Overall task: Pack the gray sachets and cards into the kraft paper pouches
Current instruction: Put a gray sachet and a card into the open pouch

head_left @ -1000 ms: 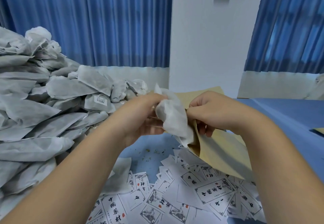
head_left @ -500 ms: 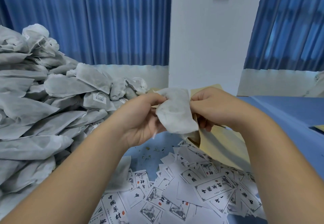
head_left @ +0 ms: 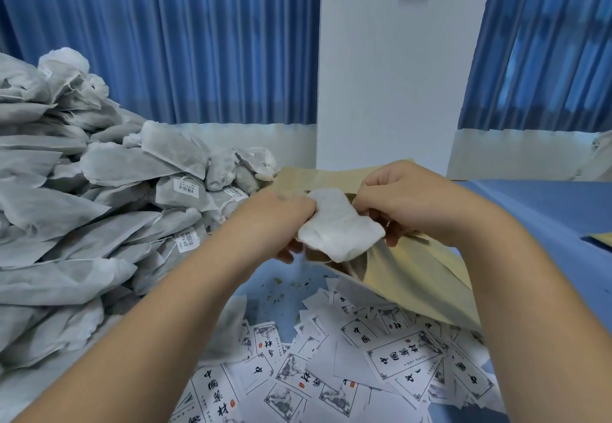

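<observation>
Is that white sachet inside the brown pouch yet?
Not fully: most of the sachet shows outside the open mouth of the pouch.

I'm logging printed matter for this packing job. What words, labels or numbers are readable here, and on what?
"中国茶材" (third character uncertain): vertical brush print on the bottom card.
Same characters, upside down: card below the kraft pouch.
Barcode stickers on the piled sachets: too small to read.
Red seals on the cards: too small to read.
Held sachet: no print shows.
</observation>
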Demonstrator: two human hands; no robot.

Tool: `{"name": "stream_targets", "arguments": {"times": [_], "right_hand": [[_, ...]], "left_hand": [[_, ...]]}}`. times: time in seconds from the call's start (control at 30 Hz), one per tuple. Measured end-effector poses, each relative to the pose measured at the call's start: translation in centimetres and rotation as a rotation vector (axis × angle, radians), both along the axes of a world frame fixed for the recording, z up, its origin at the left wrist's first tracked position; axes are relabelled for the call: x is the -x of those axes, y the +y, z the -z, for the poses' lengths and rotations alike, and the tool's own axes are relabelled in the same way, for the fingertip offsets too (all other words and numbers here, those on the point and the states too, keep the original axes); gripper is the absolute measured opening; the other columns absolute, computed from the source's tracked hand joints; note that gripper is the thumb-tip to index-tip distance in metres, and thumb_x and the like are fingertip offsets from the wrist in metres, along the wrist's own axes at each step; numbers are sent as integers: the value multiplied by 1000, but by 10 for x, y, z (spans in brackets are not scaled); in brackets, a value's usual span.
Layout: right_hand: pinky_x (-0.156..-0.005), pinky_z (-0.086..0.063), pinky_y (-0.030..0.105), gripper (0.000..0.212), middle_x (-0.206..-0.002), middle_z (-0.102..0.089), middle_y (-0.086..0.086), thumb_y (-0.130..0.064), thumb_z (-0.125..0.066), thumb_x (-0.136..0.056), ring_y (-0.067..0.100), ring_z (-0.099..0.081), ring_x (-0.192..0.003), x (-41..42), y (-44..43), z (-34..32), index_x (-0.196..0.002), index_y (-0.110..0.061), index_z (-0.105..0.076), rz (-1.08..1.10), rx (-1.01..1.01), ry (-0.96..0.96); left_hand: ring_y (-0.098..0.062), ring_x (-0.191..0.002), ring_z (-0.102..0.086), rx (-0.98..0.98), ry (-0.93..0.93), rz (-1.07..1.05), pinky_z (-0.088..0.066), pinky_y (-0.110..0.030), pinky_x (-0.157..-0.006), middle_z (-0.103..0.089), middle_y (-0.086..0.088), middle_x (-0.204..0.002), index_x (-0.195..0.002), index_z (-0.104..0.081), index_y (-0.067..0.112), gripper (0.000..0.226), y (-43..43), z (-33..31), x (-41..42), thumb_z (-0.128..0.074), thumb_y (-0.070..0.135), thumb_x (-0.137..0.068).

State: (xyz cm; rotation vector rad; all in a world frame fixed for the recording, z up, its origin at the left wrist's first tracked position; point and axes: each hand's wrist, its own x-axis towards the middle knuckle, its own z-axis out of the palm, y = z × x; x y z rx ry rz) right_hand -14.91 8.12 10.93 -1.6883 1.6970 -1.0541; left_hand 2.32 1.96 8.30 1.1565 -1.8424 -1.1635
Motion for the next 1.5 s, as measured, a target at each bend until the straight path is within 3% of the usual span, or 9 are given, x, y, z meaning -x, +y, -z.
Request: {"name": "stream_targets", "arguments": {"times": [0.2,0.43,0.63,0.77,0.87,1.03,1.13,1.33,1.5], "right_hand": [[-44,-46,25,31,-46,-49,-5,-9,-59,-80,19,-55,-47,0,-5,3,-51,-15,-54,17,7,18],[-45,-46,23,25,-50,-52,-2,-10,-55,-80,16,-57,-47,-9,-8,5,-56,-13,-54,6,25,54],[-44,-45,23,29,-48,-52,-4,-9,-57,-80,15,-57,-46,-12,-4,2,-52,-16,-56,-2,53,39],[-43,-44,22,41,-46,-49,-5,-8,-56,-81,15,-56,-45,-23,-5,1,-42,-20,-53,-73,64,24],[-42,-42,21,44,-46,-49,-5,-9,-57,-82,14,-54,-44,-28,-5,1,-40,-21,-55,-91,75,40],[-39,-39,19,38,-43,-52,2,-11,-57,-80,12,-50,-39,-22,-5,0,-43,-18,-53,41,122,74],[-39,-39,17,28,-44,-54,4,-13,-57,-79,12,-50,-38,-17,-7,1,-51,-14,-56,98,107,120],[-45,-45,23,23,-49,-58,7,-16,-57,-78,17,-56,-44,-16,-12,7,-56,-11,-54,114,52,206],[-47,-49,26,24,-53,-62,10,-18,-57,-77,18,-57,-44,-20,-16,10,-54,-13,-53,105,32,260]], "left_hand": [[-14,-43,-54,322,-373,-173,-39,-18,-43,-57,-1,-56,-68,-48,12,21,-2,6,-4,-56,28,-79],[-16,-46,-64,209,71,51,-46,-24,-42,-67,2,-56,-97,-54,25,16,11,-5,-1,-63,23,-84],[-3,-69,-66,345,-153,197,-55,-28,-64,-72,11,-83,-88,-70,31,21,13,-2,-2,-73,30,-68],[-6,-64,-59,447,-254,191,-47,-17,-57,-69,6,-72,-72,-71,28,11,17,6,7,-65,20,-74],[2,-52,-48,392,-261,307,-37,-13,-52,-57,12,-54,-56,-63,34,40,16,9,9,-58,4,-82],[-11,-60,-59,237,-30,386,-50,-30,-70,-65,6,-65,-88,-71,11,17,16,10,8,-56,4,-90],[-12,-82,-69,368,-2,176,-56,-35,-83,-73,6,-82,-86,-73,28,19,6,9,1,-63,12,-87],[-24,-115,-48,719,-971,-319,-43,-38,-93,-52,-1,-123,-118,-59,30,33,-47,22,-61,-56,28,-86],[-27,-126,-37,604,-1168,-385,-38,-44,-96,-27,-5,-138,-137,-34,29,67,-72,65,-89,-65,38,-79]]}}
